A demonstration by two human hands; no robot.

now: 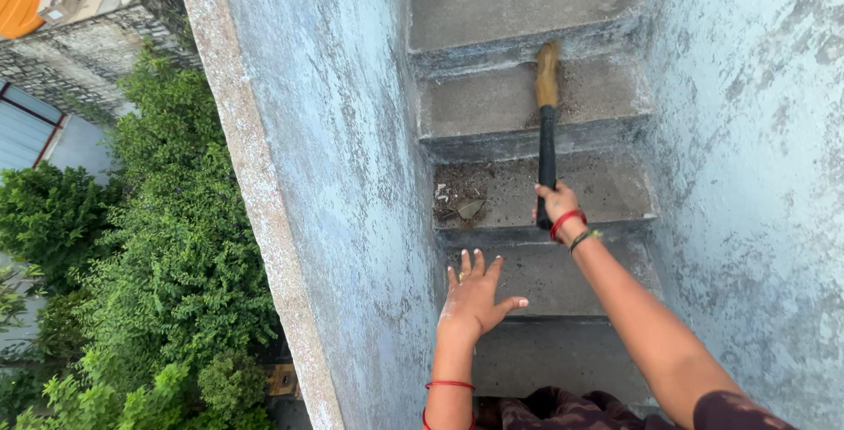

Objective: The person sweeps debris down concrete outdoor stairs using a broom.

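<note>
I look down a narrow flight of grey concrete steps (527, 113). My right hand (554, 204) is closed around the black handle of a broom (547, 144); its tan bristle head rests on a step further down. My left hand (472, 298) hovers with spread fingers and holds nothing, close to the left wall above a near step. A small pile of dirt and dry leaves (459, 204) lies on the step to the left of my right hand. Red bangles and threads circle both wrists.
Worn pale blue walls close in the stairs: a parapet wall (334, 175) on the left and a taller wall (747, 157) on the right. Beyond the parapet, far below, are green bushes (167, 245) and a stone building.
</note>
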